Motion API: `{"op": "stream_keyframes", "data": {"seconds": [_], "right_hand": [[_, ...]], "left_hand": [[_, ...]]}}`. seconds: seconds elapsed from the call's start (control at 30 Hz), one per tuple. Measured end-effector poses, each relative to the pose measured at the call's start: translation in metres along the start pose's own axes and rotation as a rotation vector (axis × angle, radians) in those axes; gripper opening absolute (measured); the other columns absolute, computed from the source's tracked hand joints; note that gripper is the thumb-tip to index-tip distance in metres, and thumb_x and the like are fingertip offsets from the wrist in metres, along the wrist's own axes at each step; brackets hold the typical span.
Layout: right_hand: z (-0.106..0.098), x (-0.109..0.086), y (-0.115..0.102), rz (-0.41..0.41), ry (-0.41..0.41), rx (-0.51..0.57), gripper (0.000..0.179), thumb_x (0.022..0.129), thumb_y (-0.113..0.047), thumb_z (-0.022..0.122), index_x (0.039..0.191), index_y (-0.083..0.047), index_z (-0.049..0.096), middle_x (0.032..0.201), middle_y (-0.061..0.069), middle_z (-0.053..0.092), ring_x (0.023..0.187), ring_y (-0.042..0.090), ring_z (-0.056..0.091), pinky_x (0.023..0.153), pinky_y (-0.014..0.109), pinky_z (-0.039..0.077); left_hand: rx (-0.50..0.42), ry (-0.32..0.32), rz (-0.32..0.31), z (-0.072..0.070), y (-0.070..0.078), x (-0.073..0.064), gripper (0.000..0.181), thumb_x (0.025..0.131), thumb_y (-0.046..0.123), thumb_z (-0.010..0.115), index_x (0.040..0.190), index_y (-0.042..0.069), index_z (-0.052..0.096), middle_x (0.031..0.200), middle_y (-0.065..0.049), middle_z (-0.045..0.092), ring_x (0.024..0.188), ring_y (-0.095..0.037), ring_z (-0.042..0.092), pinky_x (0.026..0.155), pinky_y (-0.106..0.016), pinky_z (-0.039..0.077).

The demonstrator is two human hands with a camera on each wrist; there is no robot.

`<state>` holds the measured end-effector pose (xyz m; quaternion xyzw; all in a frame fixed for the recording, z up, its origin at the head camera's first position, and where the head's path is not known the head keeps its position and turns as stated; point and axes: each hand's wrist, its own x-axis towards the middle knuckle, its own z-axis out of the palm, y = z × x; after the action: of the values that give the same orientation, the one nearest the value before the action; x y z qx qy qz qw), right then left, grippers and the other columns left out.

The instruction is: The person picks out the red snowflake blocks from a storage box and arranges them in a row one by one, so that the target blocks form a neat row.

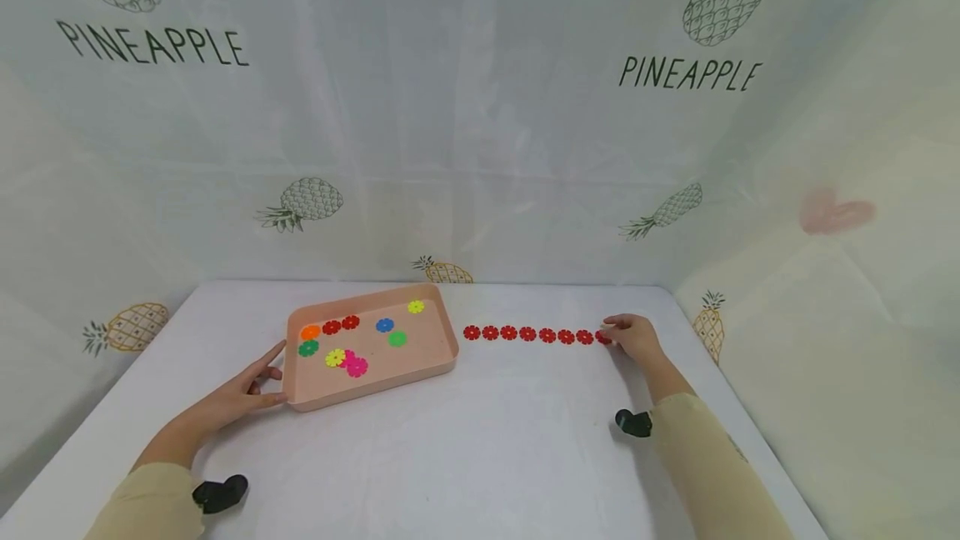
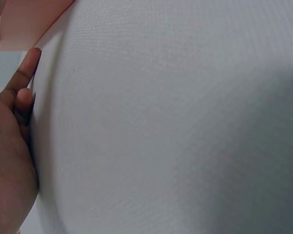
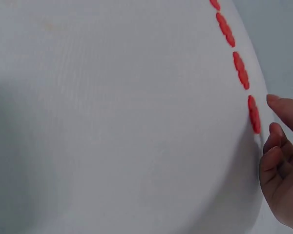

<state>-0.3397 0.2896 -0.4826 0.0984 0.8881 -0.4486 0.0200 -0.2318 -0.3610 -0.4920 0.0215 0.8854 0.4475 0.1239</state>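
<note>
My left hand (image 1: 234,400) reaches to the left end of a pink tray (image 1: 375,390), index finger and thumb extended against its outer wall. In the left wrist view, the hand (image 2: 10,161) lies low along the white surface near the tray (image 2: 27,24). A row of several red flower-shaped pieces (image 1: 528,334) runs rightward from the tray. My right hand (image 1: 636,338) is at the row's right end, its fingertips over the last red flower (image 1: 602,337). In the right wrist view, thumb and fingers stand apart beside that flower (image 3: 254,114), with nothing seen between them.
Inside the tray lie loose flower pieces: two red ones (image 1: 332,327), an orange (image 1: 311,332), a blue (image 1: 385,325), greens (image 1: 397,339), yellows (image 1: 416,307) and pinks (image 1: 357,367). A pineapple-print curtain (image 1: 480,107) hangs behind the white table (image 1: 450,473).
</note>
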Motion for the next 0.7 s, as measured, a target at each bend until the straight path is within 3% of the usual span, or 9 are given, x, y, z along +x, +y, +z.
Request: {"op": "stream_keyframes", "data": {"seconds": [0.13, 0.4, 0.7], "right_hand": [[0.001, -0.002, -0.013, 0.001, 0.021, 0.039, 0.036, 0.094, -0.016, 0.066, 0.125, 0.001, 0.062, 0.103, 0.014, 0.058, 0.078, 0.021, 0.052, 0.065, 0.028, 0.046], [0.019, -0.009, -0.042, -0.027, -0.007, 0.085, 0.035, 0.094, -0.017, 0.066, 0.126, -0.002, 0.062, 0.121, 0.019, 0.054, 0.097, 0.029, 0.052, 0.082, 0.037, 0.050], [0.042, -0.020, -0.064, -0.108, -0.059, 0.097, 0.035, 0.090, -0.016, 0.071, 0.122, -0.001, 0.065, 0.111, 0.014, 0.058, 0.091, 0.026, 0.054, 0.077, 0.037, 0.050]], "left_hand": [[0.005, 0.003, -0.008, 0.001, -0.001, 0.000, 0.100, 0.087, 0.033, 0.074, 0.157, 0.012, 0.005, 0.125, -0.020, 0.039, 0.094, -0.027, 0.034, 0.071, -0.037, 0.035], [0.019, 0.001, -0.032, 0.000, -0.001, -0.002, 0.101, 0.087, 0.036, 0.073, 0.157, 0.014, 0.004, 0.129, -0.020, 0.038, 0.102, -0.030, 0.034, 0.075, -0.039, 0.037], [0.013, 0.001, -0.014, 0.001, 0.001, -0.001, 0.100, 0.088, 0.034, 0.073, 0.157, 0.012, 0.005, 0.127, -0.022, 0.039, 0.099, -0.029, 0.035, 0.074, -0.038, 0.036]]}}
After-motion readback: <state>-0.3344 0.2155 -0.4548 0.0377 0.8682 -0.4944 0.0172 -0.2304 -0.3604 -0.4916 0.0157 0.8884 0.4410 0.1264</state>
